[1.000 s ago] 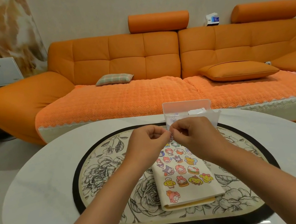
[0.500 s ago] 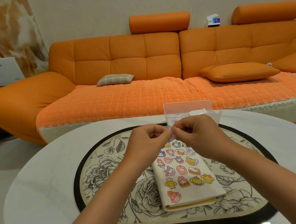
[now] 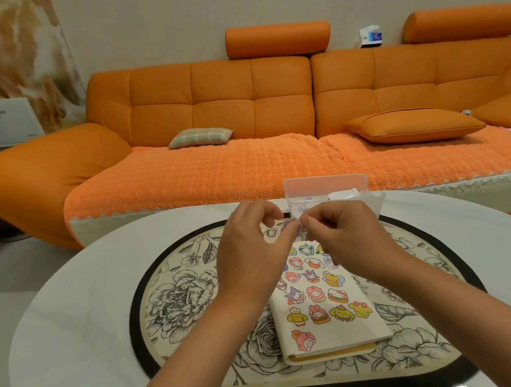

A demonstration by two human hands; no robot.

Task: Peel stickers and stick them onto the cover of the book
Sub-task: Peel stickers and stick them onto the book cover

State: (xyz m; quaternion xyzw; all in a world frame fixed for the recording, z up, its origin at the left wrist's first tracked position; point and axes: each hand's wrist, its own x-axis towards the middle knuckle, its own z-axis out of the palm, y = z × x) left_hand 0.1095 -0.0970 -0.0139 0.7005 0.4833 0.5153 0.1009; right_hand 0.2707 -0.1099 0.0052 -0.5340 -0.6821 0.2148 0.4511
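A cream-covered book (image 3: 330, 324) lies on a floral mat, its cover carrying several cartoon stickers. Above its far end my left hand (image 3: 250, 257) and my right hand (image 3: 343, 233) meet fingertip to fingertip, both pinching one small sticker piece (image 3: 295, 222) held between them. The piece is tiny and mostly hidden by my fingers. Just behind my hands stands a clear plastic sticker box (image 3: 330, 192) with its lid open.
The book rests on an oval black-rimmed floral mat (image 3: 178, 304) on a white round table (image 3: 67, 320). An orange sofa (image 3: 237, 123) with cushions runs along the far side of the table.
Both hands stay pinched together over the book's far end; they have shifted only slightly, along with a small camera move.
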